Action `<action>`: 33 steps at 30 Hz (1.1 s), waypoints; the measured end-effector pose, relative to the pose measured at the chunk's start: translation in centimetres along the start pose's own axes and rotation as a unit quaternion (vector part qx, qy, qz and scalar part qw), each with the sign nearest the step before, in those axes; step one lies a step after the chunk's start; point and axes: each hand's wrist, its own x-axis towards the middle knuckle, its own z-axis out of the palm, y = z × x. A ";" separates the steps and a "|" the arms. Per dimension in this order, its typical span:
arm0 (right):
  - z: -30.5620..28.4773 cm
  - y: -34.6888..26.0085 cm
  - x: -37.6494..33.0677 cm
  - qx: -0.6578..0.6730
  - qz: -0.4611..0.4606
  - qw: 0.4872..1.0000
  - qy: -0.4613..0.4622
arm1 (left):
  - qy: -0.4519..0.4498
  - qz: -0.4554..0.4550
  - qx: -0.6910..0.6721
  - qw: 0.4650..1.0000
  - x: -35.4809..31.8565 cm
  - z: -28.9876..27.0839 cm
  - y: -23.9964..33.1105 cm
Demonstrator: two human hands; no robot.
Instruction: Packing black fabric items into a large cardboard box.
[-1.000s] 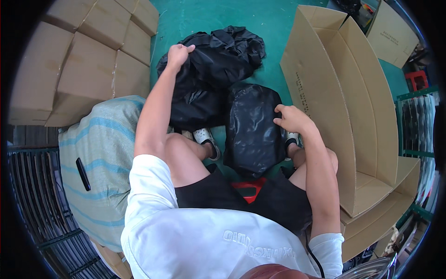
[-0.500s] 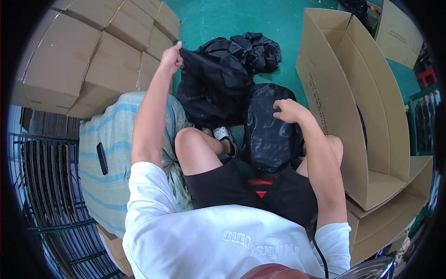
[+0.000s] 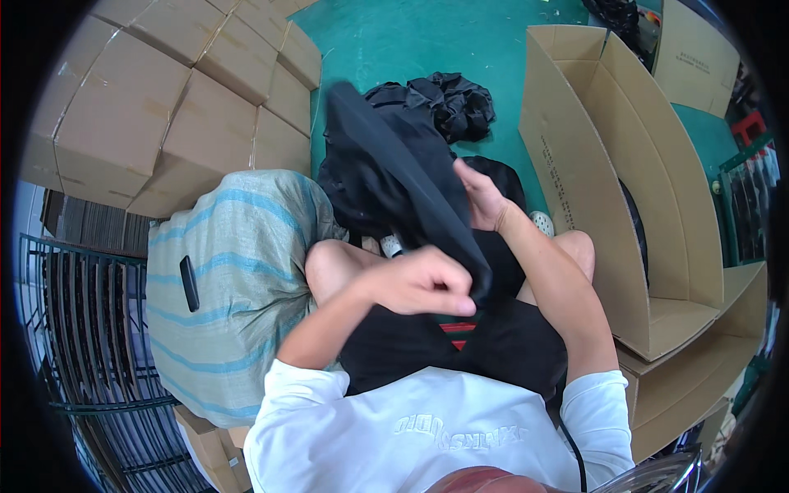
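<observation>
A matte black cloth [image 3: 394, 156] stretches slantwise from the floor ahead toward my lap. At its near end my left hand [image 3: 423, 282] is closed, thumb and fingers gripping the edge, somewhat blurred. My right hand [image 3: 486, 197] is open beside the cloth's right side, fingers stretched out; whether it touches the cloth I cannot tell. Behind that hand, a black plastic-wrapped bundle [image 3: 500, 174] stands between my legs, mostly hidden by hand and cloth. More crumpled black material [image 3: 460, 103] lies on the floor just beyond.
Stacked cardboard boxes [image 3: 123, 99] rise at the left, above a striped woven sack [image 3: 230, 287] with a dark phone-like object [image 3: 189, 283] on it. Tall open cartons [image 3: 567, 148] stand close on my right. A rack [image 3: 90, 320] is at the far left. Green floor [image 3: 394, 41] lies ahead.
My left hand has drawn the cloth's edge from the far left back to my lap, across the bundle. My right hand has shifted slightly left, off the bundle's top.
</observation>
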 end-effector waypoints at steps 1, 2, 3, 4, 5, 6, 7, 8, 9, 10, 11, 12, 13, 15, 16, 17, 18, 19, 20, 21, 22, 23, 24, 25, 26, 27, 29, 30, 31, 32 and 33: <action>-1.7 0.2 0.0 -0.058 0.028 0.997 0.048 | -0.059 0.010 0.020 0.998 0.6 1.2 -2.2; -1.5 0.9 0.2 -0.094 -0.026 0.991 0.093 | -0.059 -0.034 0.021 0.997 0.7 2.3 -3.5; -1.2 1.6 0.4 -0.131 -0.079 0.979 0.137 | -0.060 -0.079 0.022 0.995 0.6 3.1 -4.6; -1.0 1.5 -0.1 -0.135 -0.073 0.978 0.142 | -0.075 -0.097 0.031 0.992 0.5 2.9 -5.5; -0.4 1.1 -0.6 -0.158 -0.103 0.969 0.160 | -0.072 -0.074 0.041 0.994 -0.2 2.4 -7.1; 0.0 0.6 -1.0 -0.180 -0.132 0.959 0.176 | -0.029 -0.087 0.048 0.995 -1.1 1.7 -8.5; -0.1 0.1 -1.5 -0.184 -0.129 0.958 0.180 | 0.011 -0.100 0.055 0.993 -1.7 0.6 -9.2; -0.3 -0.6 -2.2 -0.179 -0.137 0.959 0.170 | 0.056 -0.173 0.088 0.979 -2.1 -0.8 -8.9; -0.2 -1.1 -2.7 -0.175 -0.143 0.962 0.156 | 0.104 -0.246 0.121 0.956 -2.7 -2.5 -8.7; 1.3 -1.9 -3.4 -0.207 -0.143 0.954 0.165 | 0.171 -0.245 0.137 0.945 -4.0 -4.3 -10.3; 1.3 -2.2 -3.6 -0.210 -0.145 0.952 0.168 | 0.232 -0.241 0.153 0.930 -5.1 -6.1 -12.6; 1.7 -2.4 -3.7 -0.219 -0.165 0.950 0.148 | 0.294 -0.230 0.129 0.919 -6.2 -7.6 -13.9; 1.5 -2.6 -3.6 -0.225 -0.181 0.948 0.131 | 0.351 -0.221 0.099 0.904 -6.7 -8.6 -14.7; 0.1 -2.8 -4.2 -0.229 -0.195 0.942 0.145 | 0.377 -0.106 0.072 0.917 -4.2 -8.2 -11.0; 0.0 -2.8 -4.3 -0.238 -0.191 0.942 0.138 | 0.408 0.008 0.048 0.912 -3.4 -7.8 -9.4; 0.1 -2.8 -4.4 -0.248 -0.185 0.942 0.130 | 0.410 0.009 0.047 0.911 -2.9 -7.8 -9.4; 0.3 -2.7 -4.4 -0.250 -0.183 0.942 0.130 | 0.345 0.064 -0.085 0.933 -2.4 -8.2 -9.5; 0.5 -2.7 -4.5 -0.215 -0.170 0.953 0.131 | 0.271 0.117 -0.215 0.931 -2.0 -8.6 -9.6; 0.6 -2.6 -4.6 -0.180 -0.157 0.962 0.132 | 0.221 0.130 -0.285 0.924 -1.8 -9.1 -10.2; 0.4 -2.5 -4.6 -0.181 -0.155 0.962 0.134 | 0.221 0.132 -0.287 0.923 -1.5 -9.7 -10.8; 0.2 -2.3 -4.5 -0.201 -0.150 0.957 0.149 | 0.285 0.055 -0.247 0.924 -1.0 -10.3 -11.6; 0.0 -2.2 -4.4 -0.221 -0.143 0.951 0.163 | 0.346 -0.024 -0.205 0.915 -0.6 -10.7 -12.4; -0.1 -2.1 -4.5 -0.222 -0.142 0.950 0.168 | 0.344 -0.023 -0.209 0.915 -0.3 -11.1 -13.2; 0.2 -1.9 -4.4 -0.246 -0.134 0.947 0.154 | 0.362 -0.035 -0.160 0.918 -0.3 -11.3 -14.0; 0.5 -1.9 -4.3 -0.269 -0.126 0.944 0.140 | 0.379 -0.046 -0.110 0.917 -0.4 -11.5 -14.8; 0.6 -2.0 -4.2 -0.269 -0.122 0.945 0.141 | 0.396 -0.059 -0.060 0.914 -0.6 -11.6 -15.6; 0.2 -2.3 -4.5 -0.326 -0.114 0.924 0.164 | 0.430 -0.051 -0.029 0.901 0.7 -10.6 -15.4; -0.1 -2.3 -4.4 -0.325 -0.110 0.924 0.169 | 0.467 -0.041 0.009 0.883 1.1 -10.1 -15.0; -0.3 -2.6 -4.2 -0.338 -0.134 0.916 0.171 | 0.469 -0.042 0.005 0.882 1.1 -10.0 -14.4; -0.5 -2.9 -4.0 -0.351 -0.158 0.907 0.172 | 0.501 -0.045 0.057 0.862 1.1 -9.9 -13.8; -0.7 -3.0 -3.8 -0.352 -0.154 0.907 0.173 | 0.532 -0.049 0.109 0.838 1.1 -9.9 -13.7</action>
